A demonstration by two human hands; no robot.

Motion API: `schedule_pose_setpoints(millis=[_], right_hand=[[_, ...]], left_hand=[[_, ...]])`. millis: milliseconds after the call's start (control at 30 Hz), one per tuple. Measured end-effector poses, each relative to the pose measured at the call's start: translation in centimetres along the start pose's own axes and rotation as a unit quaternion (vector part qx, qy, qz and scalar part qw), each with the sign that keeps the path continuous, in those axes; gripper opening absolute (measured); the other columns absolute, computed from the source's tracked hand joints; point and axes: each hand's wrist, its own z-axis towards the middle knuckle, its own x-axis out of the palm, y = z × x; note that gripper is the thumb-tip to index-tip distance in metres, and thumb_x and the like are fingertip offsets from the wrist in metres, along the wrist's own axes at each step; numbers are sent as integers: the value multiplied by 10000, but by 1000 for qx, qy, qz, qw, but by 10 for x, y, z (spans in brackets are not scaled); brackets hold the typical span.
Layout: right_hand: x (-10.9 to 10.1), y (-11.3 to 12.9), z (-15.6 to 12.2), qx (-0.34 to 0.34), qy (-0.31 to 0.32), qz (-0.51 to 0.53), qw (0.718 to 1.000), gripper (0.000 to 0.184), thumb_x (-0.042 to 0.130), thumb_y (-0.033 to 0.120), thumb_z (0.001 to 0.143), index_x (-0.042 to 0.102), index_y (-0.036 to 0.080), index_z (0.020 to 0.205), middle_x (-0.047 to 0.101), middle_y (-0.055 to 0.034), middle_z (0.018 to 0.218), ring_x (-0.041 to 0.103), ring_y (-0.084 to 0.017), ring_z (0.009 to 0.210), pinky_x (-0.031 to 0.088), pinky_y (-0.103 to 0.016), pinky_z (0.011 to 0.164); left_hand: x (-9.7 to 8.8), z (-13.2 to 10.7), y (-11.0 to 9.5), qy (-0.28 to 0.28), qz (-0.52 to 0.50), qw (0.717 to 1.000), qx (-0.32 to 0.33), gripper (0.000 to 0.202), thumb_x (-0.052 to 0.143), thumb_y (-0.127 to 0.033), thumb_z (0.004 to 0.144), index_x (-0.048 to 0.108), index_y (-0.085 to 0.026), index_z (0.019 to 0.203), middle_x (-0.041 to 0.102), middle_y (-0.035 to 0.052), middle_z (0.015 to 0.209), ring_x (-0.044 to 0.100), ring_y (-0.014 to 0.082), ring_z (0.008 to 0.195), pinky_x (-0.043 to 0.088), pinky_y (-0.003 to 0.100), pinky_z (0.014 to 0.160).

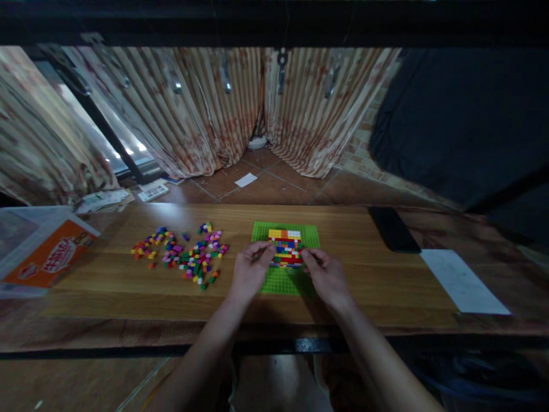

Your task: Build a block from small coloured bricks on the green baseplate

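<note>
- The block [288, 247] of coloured bricks stands on the green plate [281, 284], toward its far half, between the two hands.
- The left hand [249, 273] is at the block's left side, thumb and fingers drawn together; whether it grips the block or a single brick, I cannot tell.
- The right hand [329, 277] is at the right side, fingers bent in; its grasp cannot be told either.
- Judging by how things lie, a good part is built: several rows are joined, with yellow, orange and white at the far edge.
- Many loose bricks [195, 265] lie unused on the table [381, 286], left of the plate.
- Fingers cover the block's left and right edges; its underside is hidden, and single studs blur.
- The box [55, 252] at far left is cut off by the frame.
</note>
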Motion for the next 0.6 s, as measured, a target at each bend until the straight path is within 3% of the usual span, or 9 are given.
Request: schedule_pose_setpoints(millis=[200,400,600], right_hand=[[-1,2,4,-15,-9,-66,998,464,481,571,871,729,189,960,752,-77,883,678,-228,775,494,-339,719],[4,1,12,-11,-16,-66,998,535,460,619,858,728,186,1024,757,-90,957,684,-259,861,514,-371,767],[-1,5,10,-19,-8,-98,995,591,410,643,873,738,160,959,757,-98,872,683,-262,802,502,-347,714]], left_hand=[[-11,0,-4,4,-1,999,-39,292,646,-438,796,727,-161,744,620,-26,602,528,96,567,406,204,559],[-9,1,13,-1,-51,997,-55,323,616,-485,812,694,-171,825,656,1,688,589,124,610,463,228,584],[-5,-6,11,15,-65,995,-79,322,611,-489,812,656,-171,782,645,8,684,591,113,596,484,214,567]])
